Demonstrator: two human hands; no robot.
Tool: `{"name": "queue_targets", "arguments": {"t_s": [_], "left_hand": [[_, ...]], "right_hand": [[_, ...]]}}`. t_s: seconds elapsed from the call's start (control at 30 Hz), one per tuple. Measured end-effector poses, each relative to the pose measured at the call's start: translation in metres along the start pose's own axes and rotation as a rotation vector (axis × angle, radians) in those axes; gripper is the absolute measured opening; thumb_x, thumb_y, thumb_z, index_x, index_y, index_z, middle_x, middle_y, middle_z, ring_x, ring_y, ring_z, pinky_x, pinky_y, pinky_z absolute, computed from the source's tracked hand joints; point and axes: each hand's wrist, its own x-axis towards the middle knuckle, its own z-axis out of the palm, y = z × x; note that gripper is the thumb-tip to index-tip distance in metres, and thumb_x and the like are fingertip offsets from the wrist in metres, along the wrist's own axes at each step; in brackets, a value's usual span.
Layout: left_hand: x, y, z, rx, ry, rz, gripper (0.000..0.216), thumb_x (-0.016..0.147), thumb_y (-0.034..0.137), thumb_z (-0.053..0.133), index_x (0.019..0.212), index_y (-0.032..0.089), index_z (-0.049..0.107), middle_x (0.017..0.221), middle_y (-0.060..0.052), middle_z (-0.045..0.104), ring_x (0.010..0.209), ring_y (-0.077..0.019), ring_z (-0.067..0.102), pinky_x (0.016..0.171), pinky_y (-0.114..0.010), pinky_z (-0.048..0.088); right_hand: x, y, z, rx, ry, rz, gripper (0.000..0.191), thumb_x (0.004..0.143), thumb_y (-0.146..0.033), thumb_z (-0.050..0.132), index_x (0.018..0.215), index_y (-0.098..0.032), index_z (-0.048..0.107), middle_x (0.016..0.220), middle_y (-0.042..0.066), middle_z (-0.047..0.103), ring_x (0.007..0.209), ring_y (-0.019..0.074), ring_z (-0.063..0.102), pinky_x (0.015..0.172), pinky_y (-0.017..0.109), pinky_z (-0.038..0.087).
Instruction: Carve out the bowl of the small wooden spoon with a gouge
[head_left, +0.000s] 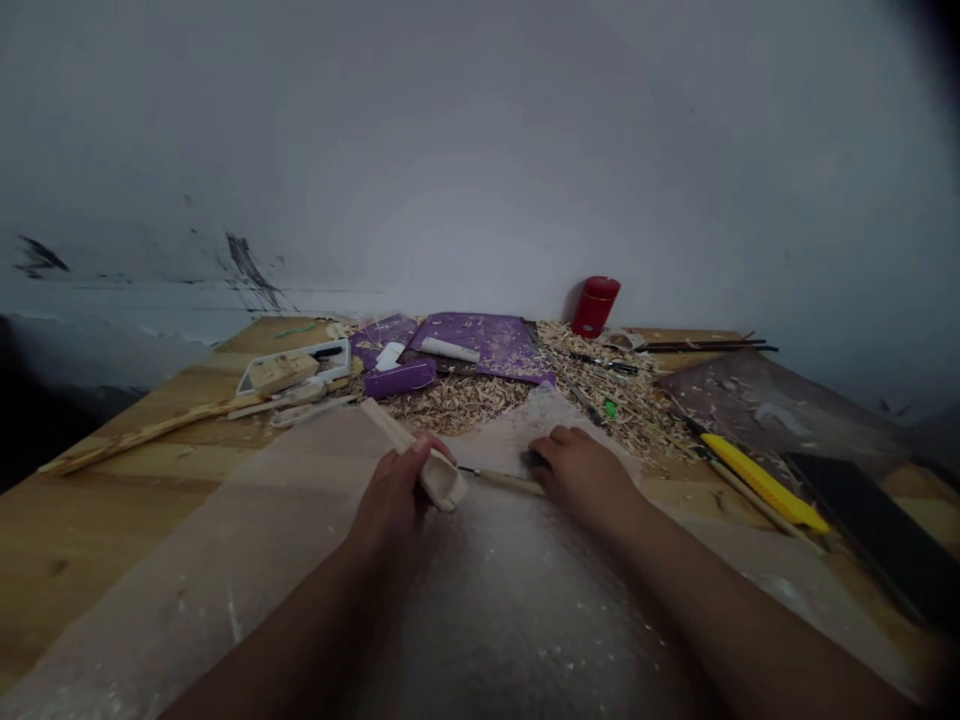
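Observation:
My left hand (394, 490) is wrapped round a pale wooden spoon (444, 482), its hollowed bowl facing up toward me and its handle pointing away to the upper left. To the right, my right hand (581, 470) is closed over a small dark piece (534, 458) whose kind I cannot make out. A carving tool (506, 480) with a wooden handle and a thin dark metal shaft lies between the hands. Its tip is close to the spoon's bowl, and its handle end runs up against my right hand. Translucent plastic sheeting (480, 600) spreads beneath both hands.
Wood shavings (472, 400) cover the back of the table around a purple sheet (495, 340). A red canister (596, 305) stands by the wall. At left are a white tray (347, 358) and a long stick (150, 432); at right, a yellow cutter (757, 480) and a dark slab (870, 520).

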Motion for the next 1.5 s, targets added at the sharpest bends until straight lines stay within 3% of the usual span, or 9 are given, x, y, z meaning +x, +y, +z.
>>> {"name": "queue_targets", "arguments": {"t_s": [0.13,0.3,0.53,0.7,0.87,1.03,1.23,1.37,1.5], "left_hand": [[-0.002,0.0,-0.001,0.056,-0.046,0.012,0.028,0.075,0.039,0.048,0.063,0.015,0.053,0.047,0.003,0.047,0.043,-0.0092,0.045,0.042,-0.021,0.037],[0.0,-0.002,-0.003,0.062,-0.149,-0.002,0.032,0.077,0.042,0.044,0.065,0.014,0.054,0.063,-0.003,0.061,0.045,-0.0111,0.051,0.045,-0.025,0.041],[-0.004,-0.003,0.003,0.004,-0.133,-0.066,0.024,0.074,0.042,0.048,0.073,0.018,0.045,0.053,0.001,0.058,0.039,-0.0148,0.052,0.038,-0.026,0.04],[-0.011,0.003,0.012,0.222,-0.029,-0.045,0.027,0.073,0.044,0.046,0.066,0.018,0.045,0.044,0.005,0.047,0.034,-0.0097,0.044,0.035,-0.021,0.036],[-0.014,0.004,0.013,0.35,-0.009,-0.007,0.031,0.075,0.048,0.042,0.064,0.019,0.046,0.044,0.005,0.044,0.035,-0.0092,0.042,0.036,-0.02,0.035],[-0.013,0.003,0.009,0.402,0.004,0.065,0.034,0.075,0.046,0.042,0.058,0.017,0.047,0.044,0.004,0.044,0.038,-0.0084,0.042,0.037,-0.018,0.034],[-0.012,-0.002,0.005,0.279,-0.087,-0.048,0.038,0.077,0.053,0.039,0.063,0.018,0.046,0.04,0.006,0.04,0.031,-0.0089,0.039,0.029,-0.019,0.032],[-0.012,0.002,0.006,0.342,-0.018,-0.035,0.036,0.076,0.051,0.04,0.062,0.018,0.046,0.04,0.005,0.042,0.03,-0.0094,0.04,0.03,-0.02,0.033],[-0.011,0.002,0.006,0.422,0.022,-0.003,0.035,0.076,0.049,0.04,0.06,0.018,0.046,0.042,0.004,0.043,0.034,-0.0091,0.04,0.033,-0.02,0.032]], "right_hand": [[0.002,-0.001,0.001,0.003,0.057,0.023,0.011,0.075,-0.014,0.053,0.083,-0.014,0.059,0.089,0.012,0.054,0.091,0.0244,0.047,0.078,0.035,0.035],[-0.009,-0.026,-0.015,0.15,0.13,-0.036,0.013,0.083,-0.018,0.043,0.096,-0.017,0.049,0.094,0.006,0.053,0.081,0.0152,0.051,0.071,0.026,0.039],[-0.033,-0.063,-0.021,0.327,0.066,-0.265,0.017,0.083,-0.019,0.046,0.1,-0.019,0.048,0.088,0.002,0.058,0.078,0.0151,0.053,0.068,0.027,0.039],[-0.033,-0.069,-0.015,0.301,0.12,-0.36,0.019,0.085,-0.024,0.046,0.1,-0.016,0.052,0.083,0.005,0.056,0.075,0.0172,0.052,0.068,0.03,0.04],[-0.034,-0.076,-0.003,0.172,0.206,-0.407,0.022,0.088,-0.023,0.039,0.102,-0.014,0.052,0.09,0.011,0.057,0.087,0.022,0.051,0.074,0.035,0.041],[-0.034,-0.079,-0.004,0.245,0.162,-0.421,0.018,0.087,-0.023,0.041,0.098,-0.015,0.052,0.087,0.009,0.057,0.084,0.0203,0.051,0.073,0.033,0.041],[-0.034,-0.083,-0.004,0.236,0.231,-0.443,0.021,0.087,-0.023,0.039,0.095,-0.012,0.055,0.083,0.009,0.057,0.076,0.0196,0.05,0.068,0.032,0.04],[-0.036,-0.083,0.0,0.124,0.242,-0.429,0.023,0.089,-0.023,0.036,0.097,-0.012,0.055,0.085,0.01,0.058,0.081,0.0213,0.051,0.071,0.034,0.039],[-0.035,-0.081,-0.005,0.225,0.141,-0.371,0.018,0.086,-0.024,0.041,0.092,-0.014,0.055,0.083,0.008,0.06,0.078,0.0198,0.053,0.07,0.032,0.041]]}}
